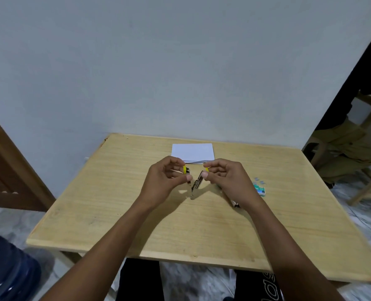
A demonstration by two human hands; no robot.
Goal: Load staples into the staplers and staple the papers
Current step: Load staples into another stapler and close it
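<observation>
Two hands meet over the mid table (pixel 119 216), w/ one stapler (pixel 196 184) opened up between them. Our left hand (pixel 161 181) pinches the stapler's yellow-tipped part on the left side, fingers curled, thumb on the metal. Our right hand (pixel 225 178) pinches the other yellow tip, fingers curled close. The metal body hangs down btwn both hands, its low end touching or just above the tabletop; we can't tell which. Papers (pixel 192 153) lie just beyond the hands, far side. A staple box (pixel 259 189) sits right of our right hand. A second stapler (pixel 234 202) lies near the right wrist, partly hidden.
</observation>
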